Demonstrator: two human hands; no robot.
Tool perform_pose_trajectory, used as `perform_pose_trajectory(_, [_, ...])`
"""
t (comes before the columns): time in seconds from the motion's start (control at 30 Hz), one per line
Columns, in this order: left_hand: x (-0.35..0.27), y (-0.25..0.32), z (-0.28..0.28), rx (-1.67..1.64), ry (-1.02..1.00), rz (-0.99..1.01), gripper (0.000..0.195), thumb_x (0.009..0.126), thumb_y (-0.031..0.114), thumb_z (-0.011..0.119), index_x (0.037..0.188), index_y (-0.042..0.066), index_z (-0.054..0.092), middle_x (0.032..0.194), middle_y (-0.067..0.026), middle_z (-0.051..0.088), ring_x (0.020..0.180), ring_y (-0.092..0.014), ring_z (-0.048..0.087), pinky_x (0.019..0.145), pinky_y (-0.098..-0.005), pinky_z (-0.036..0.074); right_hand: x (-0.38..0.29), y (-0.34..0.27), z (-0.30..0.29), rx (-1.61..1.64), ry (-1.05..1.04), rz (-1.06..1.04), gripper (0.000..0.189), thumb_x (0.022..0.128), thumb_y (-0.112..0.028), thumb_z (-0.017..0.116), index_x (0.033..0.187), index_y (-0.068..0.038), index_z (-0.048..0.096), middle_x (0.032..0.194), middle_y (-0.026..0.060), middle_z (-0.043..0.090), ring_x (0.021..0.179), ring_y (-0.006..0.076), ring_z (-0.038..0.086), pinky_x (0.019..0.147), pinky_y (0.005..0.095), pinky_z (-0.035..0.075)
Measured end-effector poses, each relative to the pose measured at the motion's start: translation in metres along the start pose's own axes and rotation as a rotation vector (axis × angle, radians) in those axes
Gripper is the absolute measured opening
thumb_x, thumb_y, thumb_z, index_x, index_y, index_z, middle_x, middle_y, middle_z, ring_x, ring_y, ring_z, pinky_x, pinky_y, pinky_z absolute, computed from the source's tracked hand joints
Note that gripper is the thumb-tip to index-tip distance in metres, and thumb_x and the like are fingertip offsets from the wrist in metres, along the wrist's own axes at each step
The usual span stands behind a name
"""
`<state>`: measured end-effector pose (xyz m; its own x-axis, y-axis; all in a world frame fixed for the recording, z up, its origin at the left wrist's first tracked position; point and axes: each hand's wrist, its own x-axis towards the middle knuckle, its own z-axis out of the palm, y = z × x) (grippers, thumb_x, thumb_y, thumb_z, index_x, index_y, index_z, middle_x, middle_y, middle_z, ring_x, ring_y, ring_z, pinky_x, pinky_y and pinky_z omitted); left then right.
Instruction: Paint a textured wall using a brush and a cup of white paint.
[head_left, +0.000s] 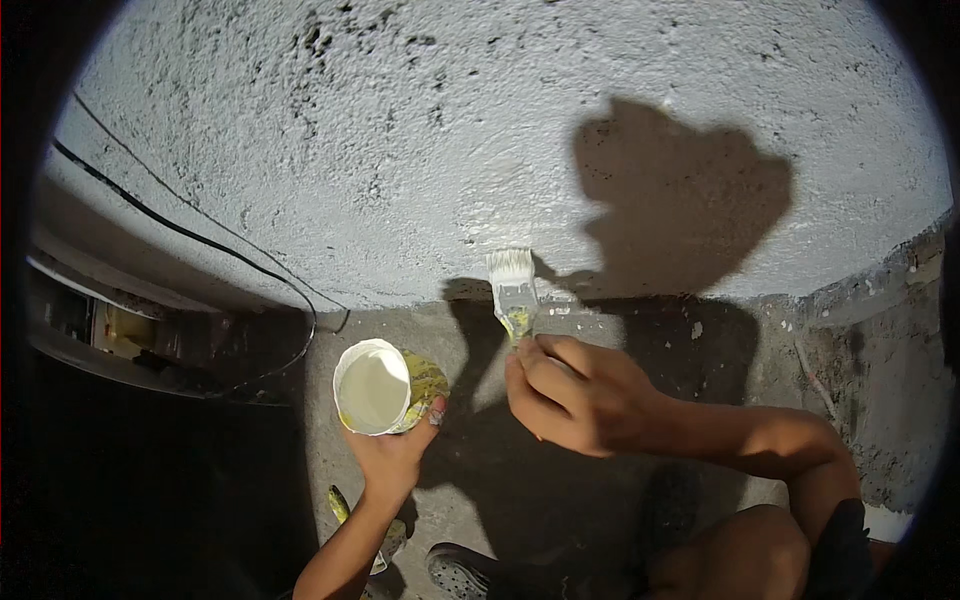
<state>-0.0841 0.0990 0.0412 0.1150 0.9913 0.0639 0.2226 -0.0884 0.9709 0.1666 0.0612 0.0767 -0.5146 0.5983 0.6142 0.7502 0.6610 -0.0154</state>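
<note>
My right hand (581, 394) grips the handle of a flat paintbrush (514, 289), its bristles coated in white paint. The bristle tips point up at the lower part of a rough white-painted wall (360, 165) and appear to touch it. My left hand (394, 450) is wrapped around a paint-smeared yellow pot (426, 382), held a little left of the brush. White paint (367, 394) shows inside its round opening. The hand and brush throw a broad dark shadow on the wall, right of the bristles.
Below the wall runs a grey concrete floor (442, 510) with paint specks. A black cable (180, 229) hangs along the left. By my left forearm stands a paint-stained container (391, 541) with a yellow-smeared handle (337, 504). My perforated clog (457, 570) rests at the bottom.
</note>
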Motion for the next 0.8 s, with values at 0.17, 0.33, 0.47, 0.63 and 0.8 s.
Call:
perform_pose_trajectory(0.17, [0.003,-0.003,-0.003,0.100,0.000,-0.003,0.065,0.070,0.009,0.087,0.123,-0.005,0.052,0.113,-0.0119,0.063,0.103,-0.019,0.061,0.091,-0.0336,0.050,0.027,0.003,-0.024,-0.162,0.334,-0.115,0.012,0.082,-0.008,0.067,0.089,0.000,0.064,0.096,0.0124,0.065,0.089,0.0218,0.063,0.075,0.0300,0.059])
perform_pose_trajectory(0.33, [0.002,0.002,-0.001,0.073,0.000,-0.003,0.065,0.070,0.008,0.087,0.123,-0.005,0.052,0.114,-0.0116,0.062,0.103,-0.019,0.061,0.090,-0.0337,0.050,0.029,0.006,0.010,-0.206,0.091,-0.101,0.014,0.077,-0.008,0.068,0.088,-0.001,0.064,0.091,0.0094,0.063,0.085,0.0211,0.062,0.076,0.0294,0.058])
perform_pose_trajectory(0.47, [-0.001,0.011,-0.005,-0.008,-0.022,-0.045,0.065,0.070,0.008,0.087,0.123,-0.004,0.052,0.113,-0.0115,0.063,0.102,-0.019,0.062,0.089,-0.0332,0.050,0.022,0.005,0.036,-0.166,0.089,-0.075,0.019,0.072,-0.010,0.069,0.088,-0.001,0.064,0.086,0.0080,0.059,0.080,0.0191,0.060,0.070,0.0260,0.057])
perform_pose_trajectory(0.63, [0.000,0.004,-0.013,0.006,0.005,-0.023,0.065,0.070,0.008,0.088,0.123,-0.004,0.052,0.112,-0.0115,0.063,0.101,-0.018,0.062,0.089,-0.0332,0.050,0.035,-0.011,0.017,0.038,0.040,0.012,0.021,0.070,-0.009,0.068,0.089,0.000,0.063,0.086,0.0082,0.058,0.076,0.0171,0.059,0.063,0.0257,0.055])
perform_pose_trajectory(0.8, [0.000,0.001,-0.013,-0.023,0.031,0.010,0.066,0.069,0.008,0.088,0.123,-0.004,0.051,0.114,-0.0120,0.062,0.103,-0.019,0.061,0.091,-0.0335,0.050,0.064,0.014,-0.005,0.038,0.027,-0.018,0.026,0.064,-0.007,0.069,0.089,0.000,0.063,0.085,0.0087,0.058,0.072,0.0170,0.058,0.056,0.0234,0.052])
